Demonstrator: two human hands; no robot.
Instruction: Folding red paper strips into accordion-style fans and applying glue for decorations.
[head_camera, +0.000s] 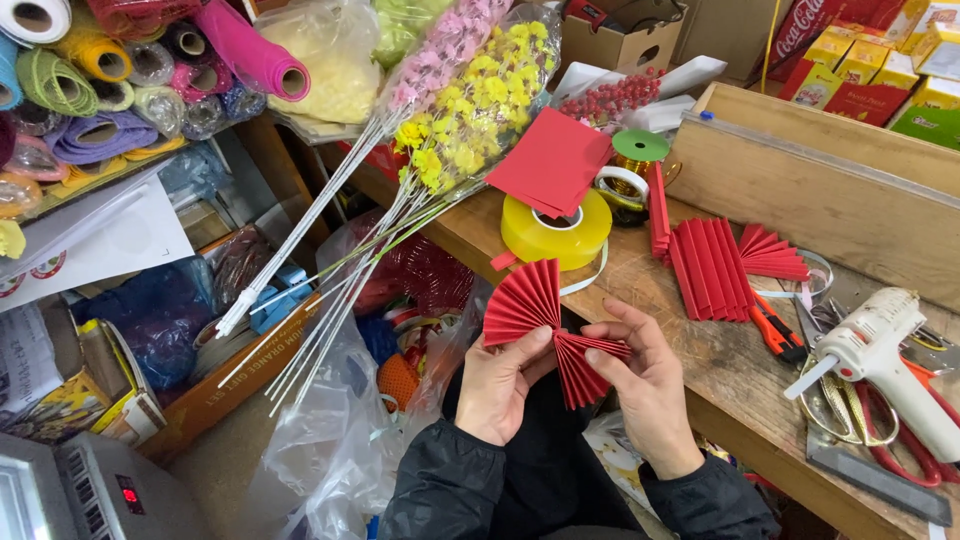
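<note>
With the left hand (497, 385) and right hand (645, 385) both pinched on the red pleated paper fan (545, 325), its folds risked springing apart if either grip loosened.

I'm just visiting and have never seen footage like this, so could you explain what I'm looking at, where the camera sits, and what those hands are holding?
There is no machine here. The single picture comes from a camera worn on a person's head, looking down at their own two bare hands. The left hand and the right hand together hold a red pleated paper fan, spread open in two wings. In front lies a wooden workbench. On it sit a yellow tape roll, a stack of folded red paper strips, flat red paper sheets and a white glue gun. Bunches of yellow and pink artificial flowers lean across the left end.
</note>
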